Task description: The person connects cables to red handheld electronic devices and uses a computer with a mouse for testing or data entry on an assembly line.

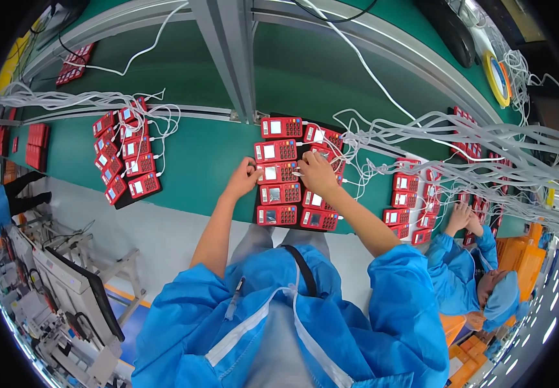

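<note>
Two columns of red handheld card terminals with small screens and dark keypads lie on a black mat [291,223] in front of me. My left hand [244,177] has its fingers bent against the left edge of the third card terminal [273,173] in the left column. At that terminal's right edge, my right hand [318,173] pinches a white cable plug [297,172]; whether it is seated in the socket I cannot tell. This hand and wrist partly cover the right column. Above, another terminal [275,150] has a white plug at its side. The lowest terminal [277,215] has a dark screen.
Left on the green bench [205,145] lies another cabled group of red terminals [140,165]. White cables [409,132] bundle across the right side. A metal upright [228,58] stands behind. At right a co-worker [467,271] handles something among more terminals [405,183].
</note>
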`<state>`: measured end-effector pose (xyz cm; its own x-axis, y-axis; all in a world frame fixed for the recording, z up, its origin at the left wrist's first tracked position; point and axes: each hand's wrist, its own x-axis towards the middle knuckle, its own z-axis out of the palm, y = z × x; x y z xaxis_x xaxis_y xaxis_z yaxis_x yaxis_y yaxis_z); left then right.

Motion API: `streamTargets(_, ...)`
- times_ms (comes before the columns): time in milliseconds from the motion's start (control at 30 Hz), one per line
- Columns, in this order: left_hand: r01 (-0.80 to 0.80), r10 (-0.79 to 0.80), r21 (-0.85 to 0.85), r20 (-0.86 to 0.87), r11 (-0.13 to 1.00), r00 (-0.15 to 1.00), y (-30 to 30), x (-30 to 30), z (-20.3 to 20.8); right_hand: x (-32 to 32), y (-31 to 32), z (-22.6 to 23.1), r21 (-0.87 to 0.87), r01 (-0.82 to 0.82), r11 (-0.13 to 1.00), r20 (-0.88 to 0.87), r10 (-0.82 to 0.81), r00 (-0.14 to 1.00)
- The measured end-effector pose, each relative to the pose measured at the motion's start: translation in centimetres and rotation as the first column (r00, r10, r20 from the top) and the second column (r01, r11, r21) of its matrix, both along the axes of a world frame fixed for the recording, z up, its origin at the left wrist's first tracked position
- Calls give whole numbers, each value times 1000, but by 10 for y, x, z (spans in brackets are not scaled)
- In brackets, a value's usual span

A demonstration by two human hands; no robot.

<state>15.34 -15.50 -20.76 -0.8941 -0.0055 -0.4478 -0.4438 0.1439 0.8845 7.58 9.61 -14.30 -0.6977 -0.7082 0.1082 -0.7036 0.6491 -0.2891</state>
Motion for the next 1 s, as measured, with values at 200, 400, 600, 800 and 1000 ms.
streamTargets(200, -58, 19, 233, 165, 971, 986, -1, -6, 2, -9, 7, 3, -24, -105, 994, 144, 107, 984)
streamTargets(400, -45, 5, 208, 188, 977, 982, -5, -8, 10, -17, 12, 3, 81, -125, 989, 330, 92, 939)
streamTargets(600, -22, 24, -22, 112, 1000, 993, 2, -18, 20, -38, 17, 13, -86, 100, 991, -40, -104, 994)
streamTargets(800, -72, 49, -169, -136, 983, 990, -10, -54, 6, -50, -22, -2, 118, 71, 990, -140, -54, 989)
streamTargets(1000, -14, -7, 218, 96, 976, 995, -16, -63, 6, -60, -11, -8, 50, -92, 994, -146, 99, 984)
